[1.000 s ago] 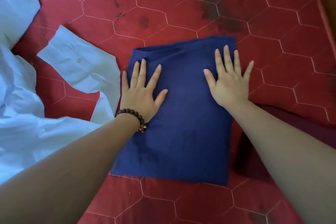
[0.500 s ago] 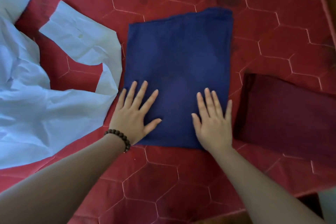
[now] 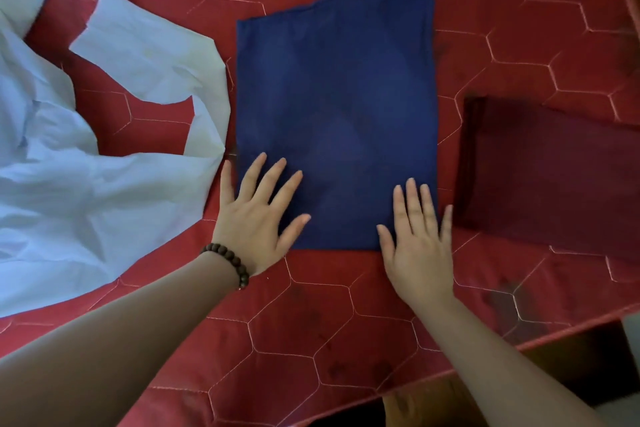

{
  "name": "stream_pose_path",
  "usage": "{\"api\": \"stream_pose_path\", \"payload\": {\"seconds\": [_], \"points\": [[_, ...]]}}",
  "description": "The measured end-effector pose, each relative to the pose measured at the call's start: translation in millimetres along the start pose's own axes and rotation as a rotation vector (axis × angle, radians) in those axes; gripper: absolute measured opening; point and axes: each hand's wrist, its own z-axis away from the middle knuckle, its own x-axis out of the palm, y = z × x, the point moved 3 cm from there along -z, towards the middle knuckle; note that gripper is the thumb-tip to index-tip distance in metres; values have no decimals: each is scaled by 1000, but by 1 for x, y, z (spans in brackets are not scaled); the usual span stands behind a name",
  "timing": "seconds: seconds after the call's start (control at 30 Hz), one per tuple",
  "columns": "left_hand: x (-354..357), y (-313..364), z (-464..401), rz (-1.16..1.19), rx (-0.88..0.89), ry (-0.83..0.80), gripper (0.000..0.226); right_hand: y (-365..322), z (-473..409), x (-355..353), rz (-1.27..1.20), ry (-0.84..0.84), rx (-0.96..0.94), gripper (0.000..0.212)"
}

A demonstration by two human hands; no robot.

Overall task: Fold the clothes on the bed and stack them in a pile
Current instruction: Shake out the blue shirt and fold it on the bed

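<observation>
A folded navy blue garment (image 3: 336, 97) lies flat as a rectangle in the middle of the red quilted bed (image 3: 519, 28). My left hand (image 3: 258, 218), with a bead bracelet at the wrist, rests flat with spread fingers on its near left corner. My right hand (image 3: 417, 239) lies flat on its near right corner, fingers straight. To the right lies a folded dark maroon garment (image 3: 550, 177). A crumpled light blue shirt (image 3: 86, 166) is spread out on the left.
The bed's near edge (image 3: 433, 381) runs diagonally at the lower right, with dark floor beyond it. A wooden edge shows at the far top right corner.
Both hands slid down the navy garment from its upper half to its near edge. In the last half second they barely shifted, the right hand a little to the right.
</observation>
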Motion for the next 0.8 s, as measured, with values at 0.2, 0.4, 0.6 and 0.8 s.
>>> {"api": "stream_pose_path", "payload": {"seconds": [0.2,0.4,0.6,0.8], "points": [[-41,42,-116,115,207,-4,69,-5,-49,-35,-223,101,349,80],[-46,110,-204,-271,705,-266,72,-17,-90,-40,-412,101,583,62],[-67,93,-230,-420,759,-213,41,-17,-98,-34,-461,-49,485,19],[-73,50,-240,-462,826,-224,24,20,-134,-52,-269,-59,115,37]]}}
